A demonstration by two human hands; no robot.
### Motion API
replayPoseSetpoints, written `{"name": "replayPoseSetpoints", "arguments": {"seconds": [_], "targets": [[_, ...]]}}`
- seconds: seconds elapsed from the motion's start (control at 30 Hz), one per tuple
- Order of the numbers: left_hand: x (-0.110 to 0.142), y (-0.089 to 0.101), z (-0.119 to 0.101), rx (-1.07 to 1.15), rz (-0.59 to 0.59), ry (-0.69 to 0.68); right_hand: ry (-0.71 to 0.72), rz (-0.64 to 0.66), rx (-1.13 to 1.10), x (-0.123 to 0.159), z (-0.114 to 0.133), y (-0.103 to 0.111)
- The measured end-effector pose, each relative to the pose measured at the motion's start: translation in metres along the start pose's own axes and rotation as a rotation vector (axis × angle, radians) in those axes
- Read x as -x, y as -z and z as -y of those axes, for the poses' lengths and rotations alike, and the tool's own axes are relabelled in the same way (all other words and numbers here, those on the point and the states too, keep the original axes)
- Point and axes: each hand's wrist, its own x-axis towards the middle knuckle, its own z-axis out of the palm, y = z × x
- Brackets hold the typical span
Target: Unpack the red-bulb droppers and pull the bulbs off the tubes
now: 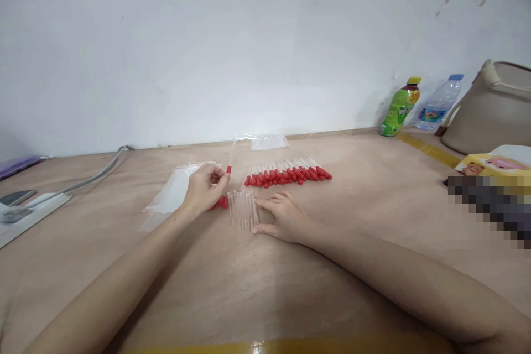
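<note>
Handling of single pieces was underway: left hand (204,187) pinched one red-ended tube (229,170); right hand (286,217), half open, touched clear tubes (241,210). Next move called for light fingers.

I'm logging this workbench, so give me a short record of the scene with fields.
left hand: pinches a red-capped glass tube
right hand: fingers at the right edge of the uncapped clear tubes
beyond the right hand: row of red-capped tubes
beside the left hand: loose red caps, clear plastic bags
far right: green-labelled bottle, clear blue-capped bottle, taupe bag
far left: grey cable
</note>
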Motion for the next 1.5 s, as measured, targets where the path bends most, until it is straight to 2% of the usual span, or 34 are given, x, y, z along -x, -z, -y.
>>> {"name": "replayPoseSetpoints", "arguments": {"seconds": [0.1,0.2,0.27,0.33,0.4,0.53,0.63,0.77,0.9,1.0,1.13,1.5], "targets": [[0.026,0.002,-0.006,0.106,-0.022,-0.171,-0.013,-0.078,-0.150,0.004,-0.005,0.000],[0.047,0.002,-0.014,0.108,0.001,-0.300,-0.058,-0.272,-0.303,0.013,-0.014,0.005],[0.056,0.000,-0.018,0.055,0.016,-0.392,-0.064,-0.365,-0.305,0.020,-0.020,0.010],[0.062,-0.003,-0.021,0.022,0.028,-0.492,-0.025,-0.362,-0.225,0.028,-0.025,0.017],[0.064,-0.009,-0.022,0.031,0.039,-0.580,0.046,-0.307,-0.118,0.035,-0.028,0.023],[0.068,-0.021,-0.022,0.044,0.070,-0.686,0.183,-0.238,0.067,0.040,-0.028,0.026],[0.070,-0.025,-0.023,0.029,0.068,-0.729,0.225,-0.206,0.125,0.036,-0.025,0.025],[0.070,-0.024,-0.028,0.007,0.039,-0.722,0.234,-0.186,0.115,0.030,-0.023,0.024],[0.067,-0.023,-0.035,-0.097,0.098,-0.784,0.249,-0.194,0.087,0.029,-0.021,0.021],[0.066,-0.025,-0.037,-0.083,0.098,-0.834,0.247,-0.191,0.085,0.029,-0.019,0.019],[0.067,-0.029,-0.033,-0.062,0.073,-0.828,0.254,-0.148,0.081,0.027,-0.016,0.017],[0.065,-0.030,-0.036,-0.062,0.048,-0.863,0.319,-0.194,0.005,0.022,-0.014,0.010]]}}
